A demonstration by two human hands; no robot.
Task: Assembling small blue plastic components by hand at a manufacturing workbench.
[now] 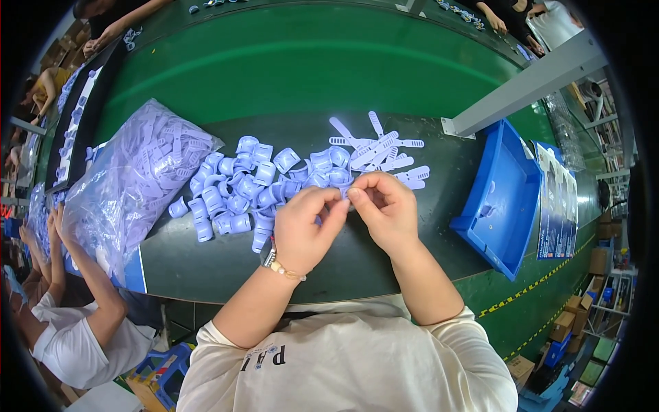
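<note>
My left hand [307,226] and my right hand [390,211] meet over the dark tabletop, thumb and fingers of each pinched together. Between their fingertips is a small lavender plastic part [345,191], mostly covered, so its exact shape cannot be made out. Just beyond and to the left of my hands lies a heap of curved lavender plastic pieces [237,189] with slots. Flat lavender slotted straps [377,150] are spread in a loose pile beyond my right hand.
A clear plastic bag [147,158] full of lavender straps lies on the left. At the right stand a blue tray [504,213], a printed sheet [557,206] and a grey metal post [525,86]. A green conveyor belt [295,75] runs across the back. Co-workers sit left and far off.
</note>
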